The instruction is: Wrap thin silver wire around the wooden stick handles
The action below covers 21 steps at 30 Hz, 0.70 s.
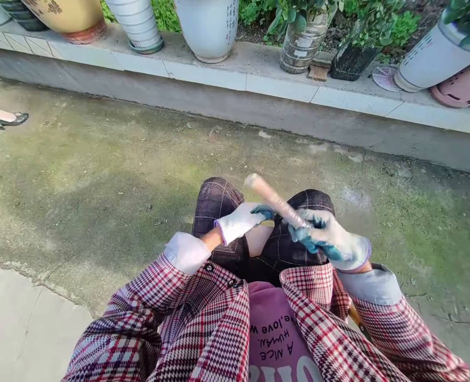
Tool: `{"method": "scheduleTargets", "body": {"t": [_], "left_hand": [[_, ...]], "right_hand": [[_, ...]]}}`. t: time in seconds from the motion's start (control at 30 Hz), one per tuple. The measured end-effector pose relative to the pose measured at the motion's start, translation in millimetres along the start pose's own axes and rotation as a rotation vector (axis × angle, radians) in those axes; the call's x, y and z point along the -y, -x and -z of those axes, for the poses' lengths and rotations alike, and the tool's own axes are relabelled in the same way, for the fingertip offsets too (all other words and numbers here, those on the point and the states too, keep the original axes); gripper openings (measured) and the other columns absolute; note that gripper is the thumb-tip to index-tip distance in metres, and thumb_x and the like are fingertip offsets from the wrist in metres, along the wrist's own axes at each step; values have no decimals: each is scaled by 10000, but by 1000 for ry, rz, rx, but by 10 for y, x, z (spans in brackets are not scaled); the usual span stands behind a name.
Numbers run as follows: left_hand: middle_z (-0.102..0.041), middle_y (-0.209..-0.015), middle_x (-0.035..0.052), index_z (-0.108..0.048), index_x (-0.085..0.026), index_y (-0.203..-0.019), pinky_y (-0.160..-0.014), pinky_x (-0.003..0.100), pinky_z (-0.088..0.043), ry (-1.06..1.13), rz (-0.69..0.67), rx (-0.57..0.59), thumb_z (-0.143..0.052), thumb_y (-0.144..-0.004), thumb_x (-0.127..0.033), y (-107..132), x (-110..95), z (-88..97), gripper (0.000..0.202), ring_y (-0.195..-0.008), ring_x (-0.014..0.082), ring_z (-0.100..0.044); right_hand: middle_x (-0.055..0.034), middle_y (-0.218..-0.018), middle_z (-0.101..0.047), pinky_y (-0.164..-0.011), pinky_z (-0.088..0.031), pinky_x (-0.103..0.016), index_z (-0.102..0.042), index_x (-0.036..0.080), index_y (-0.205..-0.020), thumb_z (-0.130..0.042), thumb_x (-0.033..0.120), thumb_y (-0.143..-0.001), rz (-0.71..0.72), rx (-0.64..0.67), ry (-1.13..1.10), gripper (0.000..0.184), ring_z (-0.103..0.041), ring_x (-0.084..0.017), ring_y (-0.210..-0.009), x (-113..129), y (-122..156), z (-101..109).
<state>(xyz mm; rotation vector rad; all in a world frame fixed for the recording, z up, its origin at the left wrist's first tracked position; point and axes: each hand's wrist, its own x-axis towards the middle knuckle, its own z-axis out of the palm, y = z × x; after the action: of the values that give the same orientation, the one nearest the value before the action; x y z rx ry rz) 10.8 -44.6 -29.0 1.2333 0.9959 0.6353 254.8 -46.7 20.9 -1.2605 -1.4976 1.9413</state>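
Observation:
My right hand [330, 239], in a white glove with blue-green palm and fingers, is closed around a light wooden stick [272, 197]. The stick has a pale, rounded free end that points up and left over my knees and is blurred by motion. What its lower end looks like is hidden in my grip. My left hand [245, 218], in a matching glove, hovers between my knees, a little below and left of the stick. Its fingers point right and are partly turned from view, so whether they hold anything is unclear.
A low tiled ledge [206, 76] crosses ahead, bearing several flower pots, including a white one [208, 26], and a small brush [319, 69]. Mossy concrete [119, 170] lies around me. At the far left another person's foot in a dark shoe [17, 119] shows.

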Motion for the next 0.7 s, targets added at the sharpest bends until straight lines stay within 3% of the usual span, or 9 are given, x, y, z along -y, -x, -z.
{"method": "scheduleTargets", "body": {"t": [0.07,0.13,0.2,0.27,0.37,0.43,0.57,0.63,0.7], "left_hand": [[-734,-914,57,-701,-126,-893,-904,315,-530,17,-5,48,-587,-909,-263,38,-11,-119,179,-897,176,-660],[-733,-917,43,-702,-136,-908,-891,303,-525,-29,-21,77,-569,-935,-298,77,-54,-157,211,-900,172,-652],[-752,-963,46,-716,-150,-946,-891,298,-519,-160,-30,108,-545,-960,-327,101,-118,-103,246,-934,182,-659],[-774,-1028,64,-734,-162,-1000,-897,307,-515,-346,-37,113,-518,-979,-338,110,-186,28,280,-970,204,-680],[-790,-1103,75,-753,-193,-1097,-910,320,-514,-588,-36,29,-516,-981,-343,110,-261,287,303,-992,227,-713],[-795,-1114,67,-763,-216,-1118,-923,325,-520,-676,-26,-43,-534,-971,-350,103,-276,439,304,-988,231,-725],[-792,-1130,68,-764,-181,-1095,-958,318,-525,-518,-40,-94,-572,-936,-324,61,-211,560,287,-1020,213,-714],[-790,-1098,66,-752,-157,-1098,-913,304,-544,-344,0,-84,-580,-911,-289,36,-154,504,286,-958,187,-704],[-785,-1054,69,-746,-139,-1072,-864,299,-556,-204,29,-53,-592,-887,-262,28,-106,376,271,-906,177,-694]], "right_hand": [[49,-561,-535,-386,-299,-213,-701,171,-873,-828,427,-771,15,-290,-61,303,-389,-83,-450,-45,-18,63],[48,-579,-543,-406,-311,-222,-684,186,-861,-780,456,-809,33,-501,-11,291,-403,-88,-456,-105,-50,170],[6,-714,-668,-486,-413,-249,-725,199,-961,-739,453,-823,49,-601,229,290,-534,-131,-545,-164,-89,285],[-38,-912,-762,-628,-508,-297,-761,225,-1099,-712,425,-819,45,-627,624,348,-666,-203,-720,-207,-116,382],[-49,-973,-795,-742,-536,-343,-789,275,-1143,-671,402,-825,-52,-474,1095,363,-722,-265,-852,-222,-108,475],[-32,-930,-798,-744,-541,-343,-804,292,-1106,-673,379,-814,-105,-305,1170,331,-719,-253,-819,-202,-76,507],[-3,-827,-761,-732,-548,-316,-809,252,-1004,-726,323,-777,-63,103,877,252,-677,-201,-742,-122,-7,496],[-1,-789,-726,-666,-535,-292,-797,218,-1022,-754,368,-794,-67,287,624,276,-646,-178,-699,-69,17,417],[-1,-743,-689,-542,-480,-263,-780,184,-1038,-785,439,-787,-121,350,405,358,-587,-148,-607,-16,34,288]]}}
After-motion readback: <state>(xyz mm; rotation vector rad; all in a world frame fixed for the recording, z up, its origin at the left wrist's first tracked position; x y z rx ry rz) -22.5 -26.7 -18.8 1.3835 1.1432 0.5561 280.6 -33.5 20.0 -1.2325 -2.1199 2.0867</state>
